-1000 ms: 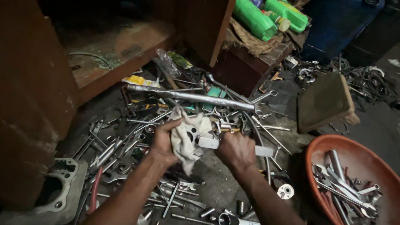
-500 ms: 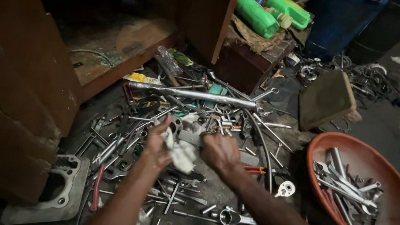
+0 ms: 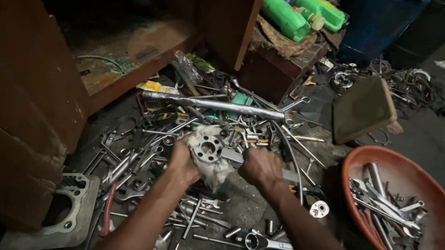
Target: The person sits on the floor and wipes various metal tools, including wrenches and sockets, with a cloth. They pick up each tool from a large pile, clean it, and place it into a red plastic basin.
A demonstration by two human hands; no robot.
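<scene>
While the left hand (image 3: 182, 161) cups a dirty white rag (image 3: 213, 169) at the centre of the frame, its fingers are closed on the cloth and on the round metal part with holes (image 3: 208, 149) lying on it. Just right of it, the right hand (image 3: 260, 167) is clenched on a flat metal tool (image 3: 232, 156). At lower right, an orange basin (image 3: 439, 195) holds wrenches; a long steel tube (image 3: 213, 105) lies above the hands.

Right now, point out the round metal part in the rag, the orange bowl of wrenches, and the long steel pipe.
round metal part (image 3: 208, 149), head view, on its holed face.
orange bowl (image 3: 359, 163), head view, on its left rim.
long steel pipe (image 3: 218, 105), head view, mid-length.
</scene>
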